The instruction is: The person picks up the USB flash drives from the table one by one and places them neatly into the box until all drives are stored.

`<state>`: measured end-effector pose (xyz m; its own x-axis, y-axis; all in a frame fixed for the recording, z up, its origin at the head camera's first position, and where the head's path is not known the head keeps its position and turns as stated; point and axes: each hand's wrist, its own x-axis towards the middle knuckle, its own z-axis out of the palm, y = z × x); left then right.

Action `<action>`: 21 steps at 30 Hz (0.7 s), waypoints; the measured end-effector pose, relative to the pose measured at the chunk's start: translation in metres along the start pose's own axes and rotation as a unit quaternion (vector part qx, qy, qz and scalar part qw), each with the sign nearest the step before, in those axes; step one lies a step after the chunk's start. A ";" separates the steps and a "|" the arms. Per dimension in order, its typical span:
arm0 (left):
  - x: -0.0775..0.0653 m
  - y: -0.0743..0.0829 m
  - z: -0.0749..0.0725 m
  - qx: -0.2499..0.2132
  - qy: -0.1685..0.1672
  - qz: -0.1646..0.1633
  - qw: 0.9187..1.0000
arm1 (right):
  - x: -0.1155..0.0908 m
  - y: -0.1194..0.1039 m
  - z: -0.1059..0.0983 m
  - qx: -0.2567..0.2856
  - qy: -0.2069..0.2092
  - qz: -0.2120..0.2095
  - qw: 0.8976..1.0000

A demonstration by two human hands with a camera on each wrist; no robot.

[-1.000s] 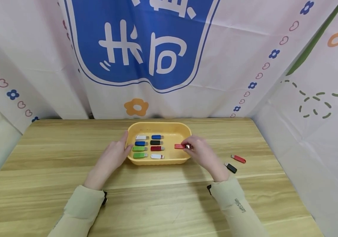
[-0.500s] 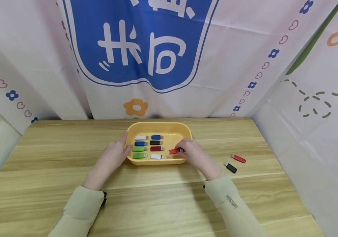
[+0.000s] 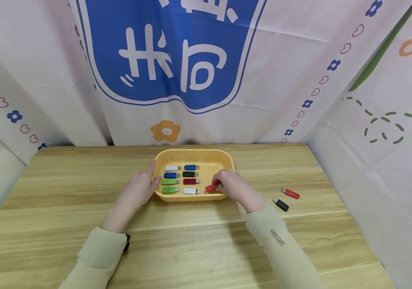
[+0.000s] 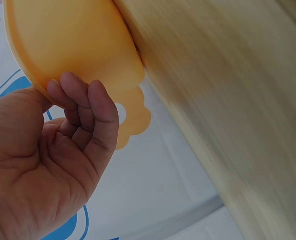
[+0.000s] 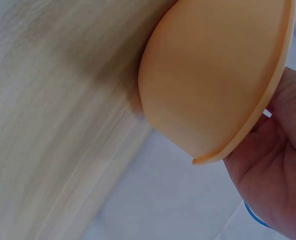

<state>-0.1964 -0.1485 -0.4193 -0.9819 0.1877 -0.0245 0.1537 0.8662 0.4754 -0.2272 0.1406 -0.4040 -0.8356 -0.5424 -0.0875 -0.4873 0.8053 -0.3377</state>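
Note:
A yellow plastic tray (image 3: 196,197) sits near the table's back edge with several USB sticks in two columns. My left hand (image 3: 138,188) holds its left end, thumb over the rim and fingers against the outer wall, as the left wrist view also shows. Over the right end reaches my right hand (image 3: 236,186), pinching a red USB stick (image 3: 211,188) low in the tray's front right part, its plug end hidden by the fingers. A white USB stick (image 3: 191,191) lies just left of it, below a dark red one (image 3: 191,181).
On the table (image 3: 191,249) to the right lie another red USB stick (image 3: 290,193) and a black one (image 3: 281,204). Behind the table hangs a printed white and blue cloth (image 3: 177,92).
My right hand has moved left and toward the tray's front with the red USB stick, bringing it beside the white one. The left hand has stayed on the tray.

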 end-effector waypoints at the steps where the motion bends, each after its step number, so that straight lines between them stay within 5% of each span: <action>1: 0.000 0.000 0.000 0.000 0.000 0.000 1.000 | 0.001 0.000 0.000 -0.002 -0.005 0.002 1.000; 21: -0.001 -0.001 0.000 0.001 0.004 0.005 1.000 | 0.012 -0.002 0.002 -0.025 -0.043 0.022 0.999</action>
<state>-0.1955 -0.1491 -0.4199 -0.9810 0.1934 -0.0131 0.1641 0.8648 0.4746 -0.2358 0.1323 -0.4066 -0.8325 -0.5235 -0.1815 -0.4650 0.8382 -0.2850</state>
